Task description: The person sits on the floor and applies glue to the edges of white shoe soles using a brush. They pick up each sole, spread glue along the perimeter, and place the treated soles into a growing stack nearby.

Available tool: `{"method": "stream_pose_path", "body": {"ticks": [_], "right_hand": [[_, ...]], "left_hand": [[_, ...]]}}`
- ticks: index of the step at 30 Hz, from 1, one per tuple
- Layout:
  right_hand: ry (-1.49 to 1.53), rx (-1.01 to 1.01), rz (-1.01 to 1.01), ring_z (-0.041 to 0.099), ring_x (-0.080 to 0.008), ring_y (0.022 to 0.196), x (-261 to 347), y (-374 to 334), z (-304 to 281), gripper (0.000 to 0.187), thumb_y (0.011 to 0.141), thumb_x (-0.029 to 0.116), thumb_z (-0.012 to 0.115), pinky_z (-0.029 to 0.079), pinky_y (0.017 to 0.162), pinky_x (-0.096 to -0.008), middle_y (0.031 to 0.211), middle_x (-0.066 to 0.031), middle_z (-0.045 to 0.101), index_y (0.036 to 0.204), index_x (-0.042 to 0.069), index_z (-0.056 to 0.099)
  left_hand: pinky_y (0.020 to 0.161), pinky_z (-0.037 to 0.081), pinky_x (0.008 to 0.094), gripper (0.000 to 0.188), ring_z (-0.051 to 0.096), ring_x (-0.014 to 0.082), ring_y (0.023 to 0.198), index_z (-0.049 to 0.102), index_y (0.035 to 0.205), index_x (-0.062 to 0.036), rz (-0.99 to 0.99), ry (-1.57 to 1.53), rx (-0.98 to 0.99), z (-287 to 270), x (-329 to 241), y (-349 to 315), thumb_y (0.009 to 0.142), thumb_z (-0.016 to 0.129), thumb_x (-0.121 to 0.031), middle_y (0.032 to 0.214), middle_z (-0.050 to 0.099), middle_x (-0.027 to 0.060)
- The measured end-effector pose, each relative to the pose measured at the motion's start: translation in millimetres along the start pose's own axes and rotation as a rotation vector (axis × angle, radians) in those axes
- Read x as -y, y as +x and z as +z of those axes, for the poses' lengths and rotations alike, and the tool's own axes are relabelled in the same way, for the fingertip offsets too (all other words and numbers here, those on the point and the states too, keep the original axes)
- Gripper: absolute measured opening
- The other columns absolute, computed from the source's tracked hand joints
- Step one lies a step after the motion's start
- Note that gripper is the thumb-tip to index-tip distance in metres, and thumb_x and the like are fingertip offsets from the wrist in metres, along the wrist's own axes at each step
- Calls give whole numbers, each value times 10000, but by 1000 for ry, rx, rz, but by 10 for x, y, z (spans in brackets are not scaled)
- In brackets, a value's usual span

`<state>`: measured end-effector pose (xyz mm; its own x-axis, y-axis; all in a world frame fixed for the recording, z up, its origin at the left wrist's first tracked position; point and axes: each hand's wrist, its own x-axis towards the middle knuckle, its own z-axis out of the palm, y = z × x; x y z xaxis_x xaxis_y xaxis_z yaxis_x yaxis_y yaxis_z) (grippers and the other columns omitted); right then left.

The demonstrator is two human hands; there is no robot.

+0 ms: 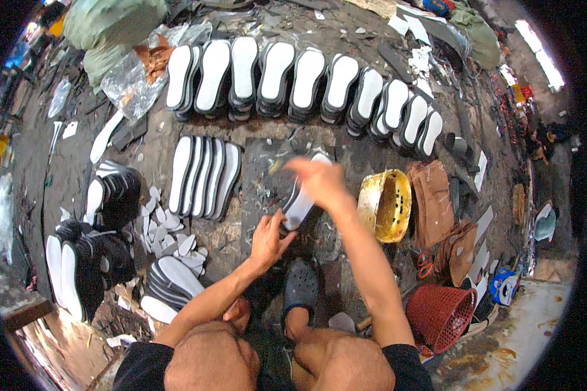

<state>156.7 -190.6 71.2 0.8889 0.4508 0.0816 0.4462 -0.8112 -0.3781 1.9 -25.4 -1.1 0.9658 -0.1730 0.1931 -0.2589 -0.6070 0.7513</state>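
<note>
A shoe sole [299, 207] with a pale top and dark edge lies slantwise on the dark work board [257, 189] in front of me. My left hand [270, 242] grips its near, rounded end between thumb and fingers. Over the sole's far half is my right hand [321, 182], its fingers smeared by motion; whether they hold anything cannot be made out. That hand covers part of the sole. Just left of the board, several pale soles [205, 177] lie overlapped in a row. A yellow, stained tub [366, 203] stands right of my right forearm.
Stacks of white-topped soles [277, 62] curve along the far side. More sole stacks [72, 274] and a heap of small grey pieces [169, 238] are at left. To the right are brown sheets [430, 202], red-handled scissors [424, 266], a red basket [437, 316] and a blue tin [504, 287].
</note>
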Motion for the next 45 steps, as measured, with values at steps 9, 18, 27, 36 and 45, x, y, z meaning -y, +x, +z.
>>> {"method": "stream_pose_path", "body": {"ticks": [9,18,27,36,45], "right_hand": [[-75,104,26,711,-351,777,96,-308,105,246,842,189,617,544,624,-508,806,-136,722,1084,206,661],[479,-186,-80,707,-310,983,1144,-988,-114,353,711,8,638,580,836,-392,1103,-122,719,1053,93,653],[268,-36,-38,692,-304,1015,-499,-288,-264,434,706,-62,580,560,876,-400,1091,-99,731,1032,160,761],[-74,306,-42,671,-239,1052,-633,99,-455,345,672,46,648,500,925,-444,1089,10,728,946,224,760],[112,141,303,697,-333,923,83,-874,-149,370,816,96,611,552,773,-456,1016,-87,738,1127,264,722]], "left_hand": [[857,515,365,710,617,207,898,433,1364,-41,-370,-324,-63,-299,-23,15,751,791,-57,1177,623,127],[842,488,275,314,592,146,946,537,1171,-16,-233,-379,-805,-1063,364,341,879,626,59,1194,611,94],[972,467,448,1092,540,395,1096,206,1554,-40,-116,67,165,-238,-169,195,694,867,-175,1215,597,192],[807,499,462,1006,561,380,943,252,1522,-7,-75,51,145,-267,-107,170,718,845,-126,1061,611,193],[866,506,458,964,583,385,1021,314,1507,-57,-79,-53,71,-202,-94,170,705,848,-92,1156,632,200]]}}
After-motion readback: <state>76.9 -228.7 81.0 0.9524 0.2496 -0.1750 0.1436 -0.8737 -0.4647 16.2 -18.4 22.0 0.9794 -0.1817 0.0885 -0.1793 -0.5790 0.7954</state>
